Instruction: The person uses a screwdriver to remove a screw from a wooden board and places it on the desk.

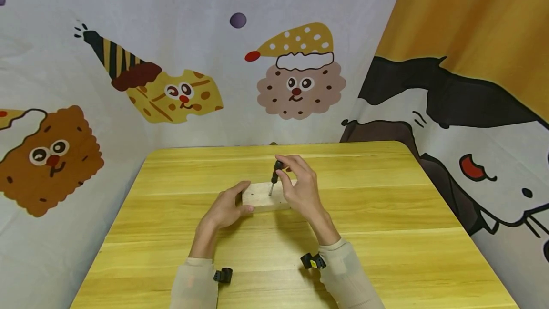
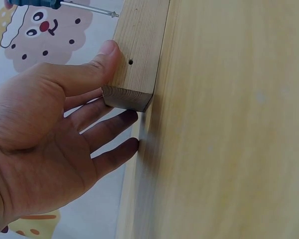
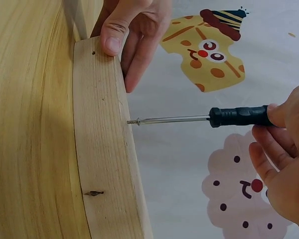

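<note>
On the table lies a pale wooden block, its grain running lengthwise. My left hand holds its left end between thumb and fingers, beside a small dark hole. A screwdriver with a dark handle and a thin metal shaft is pinched by the handle in my right hand. At the shaft's tip sits a small screw, its threaded end at the block's upper face. The screwdriver stands nearly upright over the middle of the block, leaning slightly right at the top.
The yellow wood-grain table spreads around the block on all sides. Behind it hangs a white curtain printed with cartoon biscuits and cheese. Each wrist carries a small black camera. A dark knot marks the block's face.
</note>
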The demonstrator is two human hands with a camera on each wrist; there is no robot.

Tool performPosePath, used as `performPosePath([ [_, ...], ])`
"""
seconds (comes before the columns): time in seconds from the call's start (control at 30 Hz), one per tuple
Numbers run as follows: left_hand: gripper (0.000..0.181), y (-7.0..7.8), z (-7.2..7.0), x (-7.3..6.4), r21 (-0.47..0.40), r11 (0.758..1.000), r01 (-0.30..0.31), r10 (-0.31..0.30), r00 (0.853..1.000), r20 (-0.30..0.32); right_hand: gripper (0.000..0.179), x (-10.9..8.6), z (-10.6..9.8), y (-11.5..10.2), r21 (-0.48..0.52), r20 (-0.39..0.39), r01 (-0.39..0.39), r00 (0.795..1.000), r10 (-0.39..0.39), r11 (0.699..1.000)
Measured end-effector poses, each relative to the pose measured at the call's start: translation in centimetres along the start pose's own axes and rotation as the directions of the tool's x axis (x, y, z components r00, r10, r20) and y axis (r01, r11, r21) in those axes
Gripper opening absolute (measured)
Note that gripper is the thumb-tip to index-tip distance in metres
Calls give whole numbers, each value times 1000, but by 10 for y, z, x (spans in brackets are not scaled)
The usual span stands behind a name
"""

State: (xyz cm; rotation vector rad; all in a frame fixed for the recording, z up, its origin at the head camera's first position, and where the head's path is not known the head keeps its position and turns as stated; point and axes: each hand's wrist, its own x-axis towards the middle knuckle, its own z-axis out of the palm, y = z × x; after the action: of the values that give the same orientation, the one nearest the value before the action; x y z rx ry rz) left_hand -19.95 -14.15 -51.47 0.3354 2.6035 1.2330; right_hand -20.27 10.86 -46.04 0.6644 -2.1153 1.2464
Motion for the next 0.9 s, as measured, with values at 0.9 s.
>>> performPosePath([
  [0.9, 81, -1, 0, 0, 1, 1000, 4, -4, 1000, 5, 35, 0, -1, 2, -10, -7, 9, 1000, -9, 1000],
])
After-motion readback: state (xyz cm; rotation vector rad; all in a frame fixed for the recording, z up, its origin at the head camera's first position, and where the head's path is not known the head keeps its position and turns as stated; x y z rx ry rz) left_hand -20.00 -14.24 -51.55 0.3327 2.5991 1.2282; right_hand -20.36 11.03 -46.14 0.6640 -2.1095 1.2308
